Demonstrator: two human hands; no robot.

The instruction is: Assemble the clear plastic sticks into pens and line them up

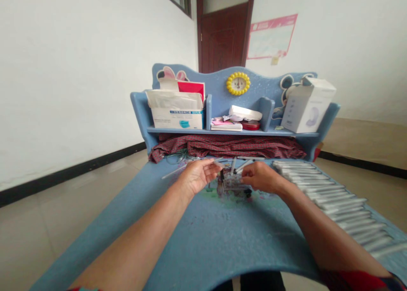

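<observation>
My left hand (199, 175) is curled, palm up, pinching thin grey rods (219, 162) between fingers and thumb. Fingers bent, my right hand (262, 176) is closed on another thin grey rod (243, 166) that points up and left. Between both hands, on the blue desk (206, 236), sits a small clear device with dark parts (233, 184); both hands are close to it. A loose grey rod (173, 171) lies to the left of my left hand.
A long row of several grey rods (337, 202) lines the desk's right side. A red plaid cloth (227, 147) lies under the shelf. The shelf holds a mask box (176, 111), papers (227, 124), a white box (307, 104) and a yellow clock (238, 83).
</observation>
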